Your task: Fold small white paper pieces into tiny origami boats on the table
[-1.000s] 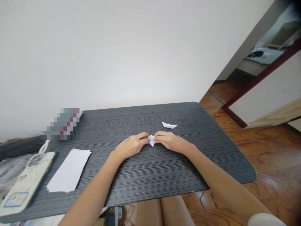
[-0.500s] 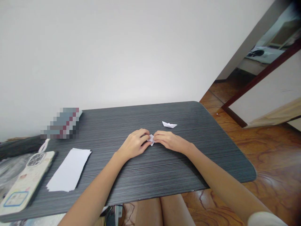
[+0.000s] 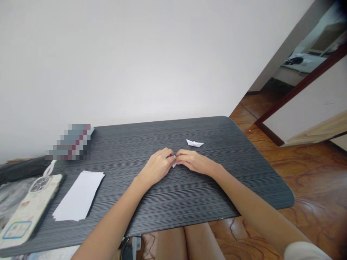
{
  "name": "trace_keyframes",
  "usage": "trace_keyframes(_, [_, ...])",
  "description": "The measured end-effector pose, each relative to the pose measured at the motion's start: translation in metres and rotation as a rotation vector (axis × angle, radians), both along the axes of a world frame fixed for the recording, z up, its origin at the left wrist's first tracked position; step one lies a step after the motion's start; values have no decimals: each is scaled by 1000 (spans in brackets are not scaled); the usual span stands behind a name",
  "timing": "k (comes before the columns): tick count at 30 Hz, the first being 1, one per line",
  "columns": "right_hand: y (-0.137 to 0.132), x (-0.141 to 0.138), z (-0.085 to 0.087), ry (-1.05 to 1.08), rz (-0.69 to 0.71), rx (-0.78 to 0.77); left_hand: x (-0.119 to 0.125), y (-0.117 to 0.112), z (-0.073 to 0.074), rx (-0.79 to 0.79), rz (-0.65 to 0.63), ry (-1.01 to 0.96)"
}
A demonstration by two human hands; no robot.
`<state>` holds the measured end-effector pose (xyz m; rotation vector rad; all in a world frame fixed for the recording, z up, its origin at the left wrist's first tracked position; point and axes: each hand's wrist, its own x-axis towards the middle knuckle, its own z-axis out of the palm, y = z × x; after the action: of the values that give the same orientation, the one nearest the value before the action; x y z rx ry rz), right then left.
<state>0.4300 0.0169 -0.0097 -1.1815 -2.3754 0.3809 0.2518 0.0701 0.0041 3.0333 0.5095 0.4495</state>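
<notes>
A small folded piece of white paper [image 3: 174, 163] is pinched between my two hands, low over the dark table, and the fingers cover most of it. My left hand [image 3: 160, 165] has its fingertips closed on the paper's left side. From the right, the fingers of my right hand [image 3: 193, 160] are closed on its other side. Just beyond my right hand lies a white folded paper boat [image 3: 195, 143], touched by neither hand.
On the left of the dark striped table [image 3: 130, 144] lie a stack of white paper sheets [image 3: 79, 196] and a phone in a pale case [image 3: 31, 213]. A blurred-out book-like object [image 3: 72, 142] rests near the white wall [image 3: 151, 65].
My left fingers have shifted over the folded paper, so less of it shows now. My right hand has barely moved, and the boat lies where it was.
</notes>
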Motion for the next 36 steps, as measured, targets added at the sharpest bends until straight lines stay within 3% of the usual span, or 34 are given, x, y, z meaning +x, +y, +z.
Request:
trace_keyframes(8, [-1, 1, 2, 9, -2, -14, 1, 1, -2, 60, -55, 27])
trace_keyframes(15, [0, 2, -2, 9, -3, -17, 5, -2, 0, -37, 46, 10])
trace_keyframes(21, [1, 2, -1, 15, -14, -30, 10, -6, -1, 59, 59, 98])
trace_keyframes(27, [1, 2, -2, 50, 2, -29, 12, -7, 0, 32, 121, 114])
trace_keyframes(32, [1, 2, 0, 63, -13, -38, 16, -9, -5, 88, 85, 101])
trace_keyframes(36, [1, 4, 0, 95, -10, -42, 7, -3, 1, -49, 74, 20])
